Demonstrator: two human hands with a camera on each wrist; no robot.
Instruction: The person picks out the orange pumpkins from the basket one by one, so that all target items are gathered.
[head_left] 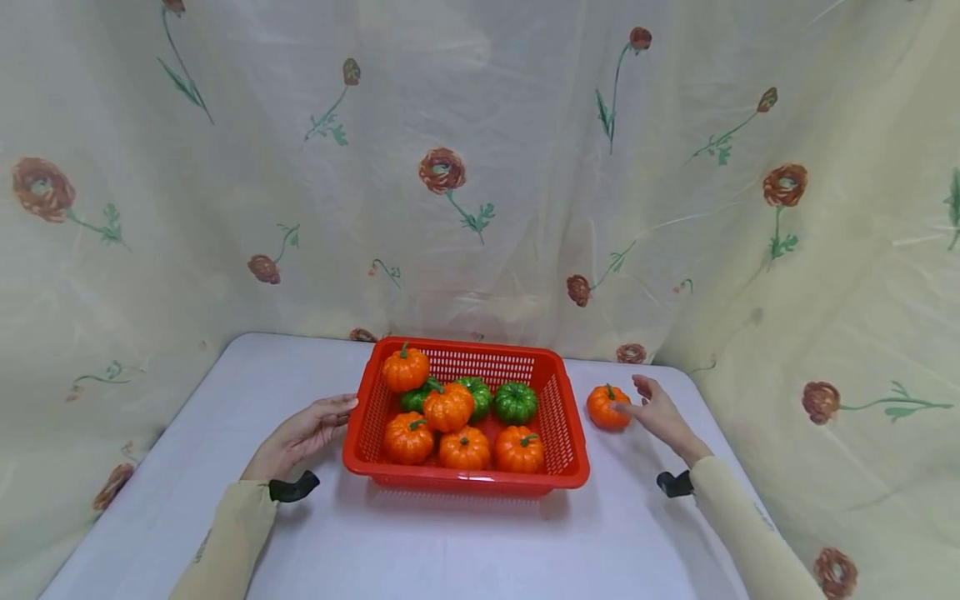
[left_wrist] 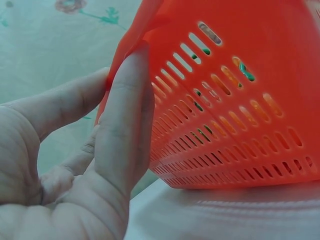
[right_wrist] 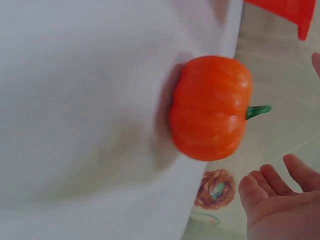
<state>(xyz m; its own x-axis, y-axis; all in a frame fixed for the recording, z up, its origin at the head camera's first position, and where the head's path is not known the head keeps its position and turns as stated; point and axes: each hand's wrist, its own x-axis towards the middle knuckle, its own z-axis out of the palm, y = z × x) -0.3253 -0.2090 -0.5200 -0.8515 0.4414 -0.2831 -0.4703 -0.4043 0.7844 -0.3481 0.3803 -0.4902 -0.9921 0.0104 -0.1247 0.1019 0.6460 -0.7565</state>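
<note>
Nearest the head camera, two pale sleeves, the left sleeve (head_left: pixel 232 533) and the right sleeve (head_left: pixel 742 525), enter from the lower corners, each with a black fitting (head_left: pixel 294 487) at the wrist. The left grip (head_left: pixel 303 433) pinches the rim of a red basket (head_left: pixel 465 478) at its left side, thumb and fingers on opposite faces of the edge (the left wrist view shows this most clearly). The right grip (head_left: pixel 663 418) is spread and holds nothing; its thumb lies over part of a single orange pumpkin (head_left: pixel 602 412) in the head view, though the right wrist view shows a gap between them. This pumpkin stands upright on the white table (head_left: pixel 465 558), green stem uppermost, near the basket's right wall and apart from it. Inside the slotted basket lie five more orange pumpkins (head_left: pixel 465 451), three along the front, one raised near the middle and one at the back left corner, together with three green pumpkins (head_left: pixel 515 403) behind the front row (the leftmost largely hidden). Beyond the table hangs a pale curtain (head_left: pixel 525 108) printed with reddish-brown flowers.
</note>
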